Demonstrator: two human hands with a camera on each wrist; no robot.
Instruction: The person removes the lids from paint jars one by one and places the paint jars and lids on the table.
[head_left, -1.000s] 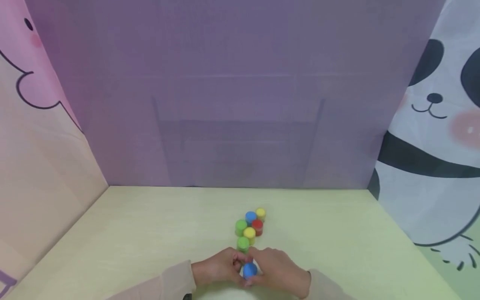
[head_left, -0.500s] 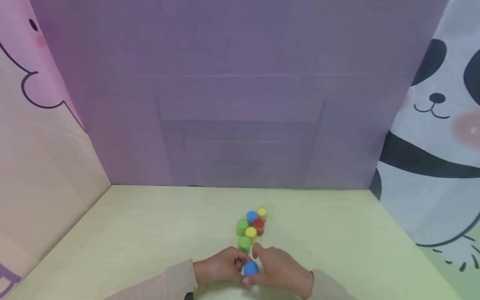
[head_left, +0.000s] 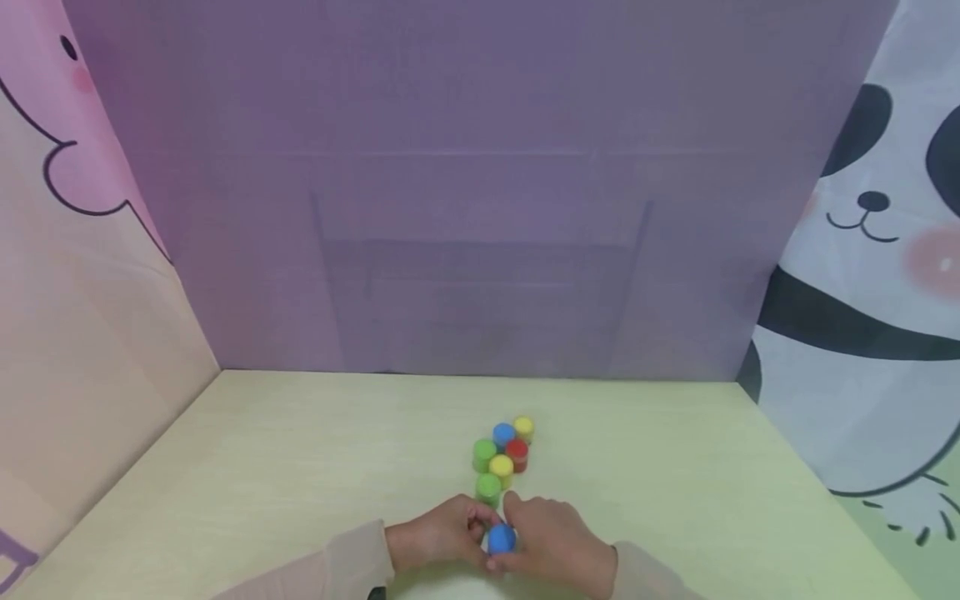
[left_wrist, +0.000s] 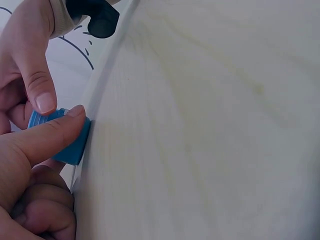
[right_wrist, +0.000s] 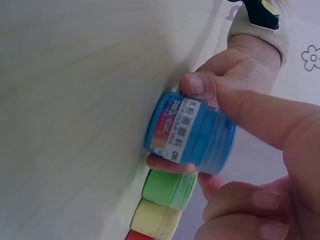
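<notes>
A blue paint jar [head_left: 501, 539] with a printed label stands on the table between both hands, at the near edge of the head view. My left hand [head_left: 442, 533] grips its body, thumb on the near side and fingers behind. My right hand [head_left: 558, 542] has thumb and index finger around the lid, clearest in the right wrist view, where the jar [right_wrist: 185, 132] shows its label. The left thumb [left_wrist: 55, 135] lies across the jar in the left wrist view. Its other fingers are curled below.
Beyond the hands stands a cluster of small paint jars: green [head_left: 488, 488], yellow [head_left: 501, 470], red [head_left: 517, 455], another green [head_left: 484, 455], blue [head_left: 504, 435] and another yellow [head_left: 523, 428]. A purple panel [head_left: 480, 250] closes off the back of the pale table [head_left: 300, 450].
My right index finger lifted off the lid half a second ago and has come back toward it. The left hand and the blue paint jar have stayed almost in place.
</notes>
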